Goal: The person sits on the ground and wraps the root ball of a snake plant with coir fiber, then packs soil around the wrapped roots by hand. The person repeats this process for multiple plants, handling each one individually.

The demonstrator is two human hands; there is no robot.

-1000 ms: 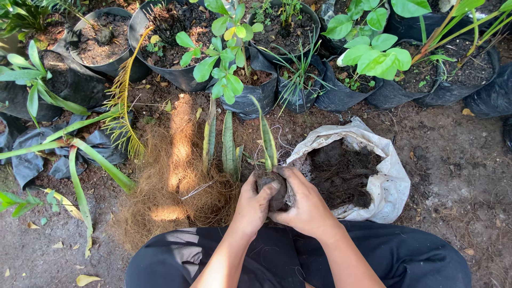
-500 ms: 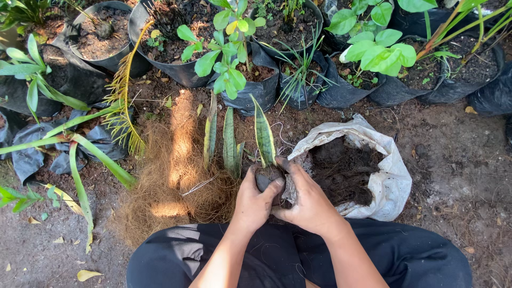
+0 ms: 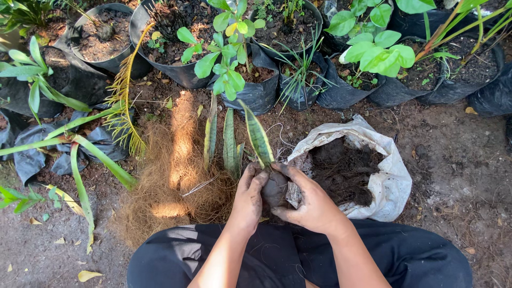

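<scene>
both hands (image 3: 282, 200) cupped, fingers (image 3: 285, 172) closed round soil-filled planting bag (image 3: 275, 188)

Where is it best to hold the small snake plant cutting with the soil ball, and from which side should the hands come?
Cup the dark soil ball from both sides and slightly below, as the left hand and right hand do. The single stiff leaf rises upward and leans away, so gripping it could probably loosen the roots.
</scene>
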